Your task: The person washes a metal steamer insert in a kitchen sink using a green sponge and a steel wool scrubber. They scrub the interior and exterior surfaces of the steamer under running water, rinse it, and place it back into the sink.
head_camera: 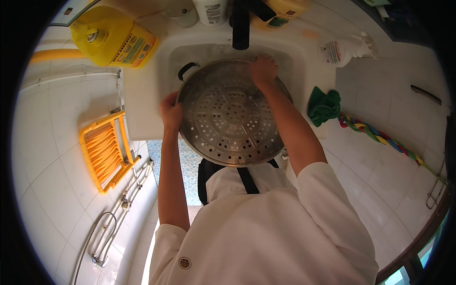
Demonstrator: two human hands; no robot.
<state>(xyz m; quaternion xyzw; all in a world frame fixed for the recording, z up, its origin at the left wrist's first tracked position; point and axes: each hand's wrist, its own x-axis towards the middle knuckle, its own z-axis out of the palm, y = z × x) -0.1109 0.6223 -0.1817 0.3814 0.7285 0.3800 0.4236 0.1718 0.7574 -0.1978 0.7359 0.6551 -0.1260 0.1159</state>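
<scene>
A round stainless-steel steamer tray [235, 112] with rings of holes lies over the white washbasin [139, 124], its near edge reaching past the basin's front rim. My left hand [171, 111] grips the tray's left rim, below a black handle [187, 70]. At the upper right rim is my right hand [264, 69], closed around the edge; its fingertips are partly blurred. A black faucet [241, 32] stands just beyond the tray's far rim. Most of the basin's bowl is hidden under the tray.
A yellow jug [107, 39] stands at the basin's back left, with bottles [211, 12] along the back. A white spray bottle [338, 51] lies at the right. Beside it a green cloth [323, 105] rests on the right rim. A folded orange rack [107, 153] is on the left wall.
</scene>
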